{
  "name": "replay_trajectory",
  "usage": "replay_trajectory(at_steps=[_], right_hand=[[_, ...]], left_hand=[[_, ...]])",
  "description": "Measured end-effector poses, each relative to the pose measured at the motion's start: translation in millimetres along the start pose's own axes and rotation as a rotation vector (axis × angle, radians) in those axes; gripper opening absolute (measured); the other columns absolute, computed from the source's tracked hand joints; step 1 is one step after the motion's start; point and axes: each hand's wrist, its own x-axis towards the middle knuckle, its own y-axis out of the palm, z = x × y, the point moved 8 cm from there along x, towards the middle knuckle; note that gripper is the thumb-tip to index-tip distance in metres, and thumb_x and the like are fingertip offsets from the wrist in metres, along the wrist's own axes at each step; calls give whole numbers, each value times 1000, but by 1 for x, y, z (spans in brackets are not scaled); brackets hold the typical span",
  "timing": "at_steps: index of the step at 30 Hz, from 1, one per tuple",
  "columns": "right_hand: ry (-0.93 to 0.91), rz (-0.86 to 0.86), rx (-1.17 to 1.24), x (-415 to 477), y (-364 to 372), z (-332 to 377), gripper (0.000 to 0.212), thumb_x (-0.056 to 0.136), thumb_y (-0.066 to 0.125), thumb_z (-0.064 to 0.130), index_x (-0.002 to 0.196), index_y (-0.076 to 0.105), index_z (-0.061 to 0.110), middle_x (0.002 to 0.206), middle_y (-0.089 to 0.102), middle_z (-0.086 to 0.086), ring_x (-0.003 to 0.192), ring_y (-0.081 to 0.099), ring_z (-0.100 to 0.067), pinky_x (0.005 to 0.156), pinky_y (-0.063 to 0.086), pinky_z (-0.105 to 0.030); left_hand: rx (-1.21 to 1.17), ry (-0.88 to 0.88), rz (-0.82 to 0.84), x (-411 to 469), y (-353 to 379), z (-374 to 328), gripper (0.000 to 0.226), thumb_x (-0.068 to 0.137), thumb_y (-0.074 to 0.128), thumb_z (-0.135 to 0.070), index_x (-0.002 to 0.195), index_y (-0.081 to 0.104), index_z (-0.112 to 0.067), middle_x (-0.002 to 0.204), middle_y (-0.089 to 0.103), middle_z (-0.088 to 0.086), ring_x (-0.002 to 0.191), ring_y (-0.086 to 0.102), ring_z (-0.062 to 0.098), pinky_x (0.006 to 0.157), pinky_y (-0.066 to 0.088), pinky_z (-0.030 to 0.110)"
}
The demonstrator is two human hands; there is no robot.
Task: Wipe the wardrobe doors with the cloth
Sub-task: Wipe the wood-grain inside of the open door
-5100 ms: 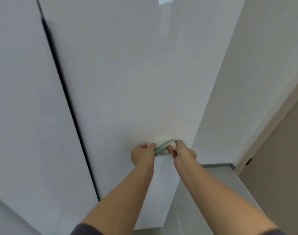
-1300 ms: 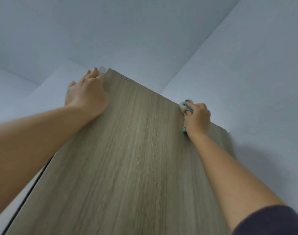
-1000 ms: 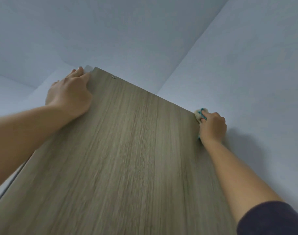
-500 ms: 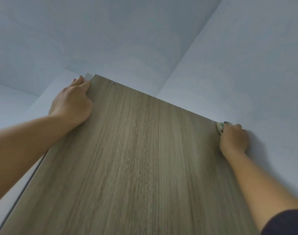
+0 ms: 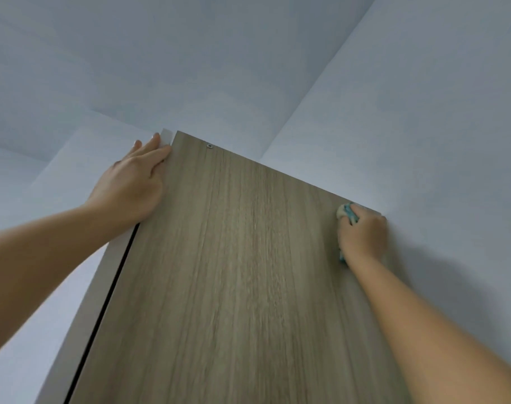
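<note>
I look up at a wood-grain wardrobe panel (image 5: 233,272) that fills the middle of the view. My right hand (image 5: 363,237) grips a bunched white cloth with a teal edge (image 5: 347,212) and presses it against the panel near its top right corner. My left hand (image 5: 132,182) lies flat with straight fingers on the panel's top left edge, fingertips reaching the white door edge (image 5: 165,138) beside it.
A white wall (image 5: 437,141) runs along the panel's right side, close to my right hand. White ceiling (image 5: 190,68) spans above. A dark gap (image 5: 108,293) separates the wood panel from the white wardrobe front (image 5: 44,301) at the left. A small screw (image 5: 209,146) sits near the top edge.
My right hand with the cloth slid right along the panel's top to the corner by the wall, then came slightly back left. My left hand stayed at the top left edge.
</note>
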Motion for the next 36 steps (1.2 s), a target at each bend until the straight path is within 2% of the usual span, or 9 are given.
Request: replay_trajectory(at_steps=[3,5,7,12,17,24,29,33,36], right_hand=[[-64,12,45,-18,3,41,22,90,56,19,108,68,15,102,59,-17,83,51,-24,69,30,-24],[-137,23,78,-35,4,72,30,93,56,19,121,64,18,109,56,-14,91,50,-22,72,27,-20],[-223,31,132,-51,4,104,33,92,57,18,125,63,18,110,56,-13,98,51,-22,71,23,-14],[-389,89,264,-94,15,182,35,92,58,18,128,61,19,97,49,-5,78,41,-11,64,23,-16],[-534,102,379,-131,18,236,36,91,61,17,127,62,19,91,44,3,79,48,-13,68,30,-16],[-771,173,456,-167,9,255,38,88,67,17,126,64,18,88,48,2,78,51,-12,69,44,-21],[-869,169,404,-173,5,230,40,86,67,11,126,63,14,93,51,-2,85,52,-17,66,50,-35],[-870,137,338,-156,2,209,39,87,65,13,125,63,16,95,52,0,86,53,-18,64,51,-37],[-785,88,294,-133,1,181,37,86,63,16,123,65,21,94,53,1,87,54,-18,65,49,-33]], left_hand=[[-66,5,-4,0,-1,3,45,103,23,-22,144,35,-33,157,13,-18,146,8,8,117,11,32],[-82,13,1,-1,-1,2,45,103,23,-20,144,36,-31,157,12,-16,147,8,9,116,13,33],[-107,26,4,-1,0,0,45,103,24,-18,144,37,-29,158,12,-13,147,7,11,116,14,33],[-278,0,11,-1,0,9,46,103,26,-15,142,41,-35,157,14,-17,146,11,6,112,10,21],[-516,-61,22,4,4,23,39,102,36,-20,135,51,-36,152,25,-24,142,21,1,119,17,31],[-819,-121,68,3,6,25,40,100,38,-4,136,51,-15,151,30,-19,138,27,-3,117,20,22],[-603,-100,7,-3,-1,20,44,101,33,-6,140,46,-21,154,26,-14,143,18,1,115,10,17],[-297,-32,17,-20,-5,7,53,99,27,-6,145,35,-30,158,15,-8,146,10,8,107,8,15],[-198,-16,37,-36,-6,6,51,101,26,-10,148,32,-29,160,9,-9,146,8,8,108,10,18]])
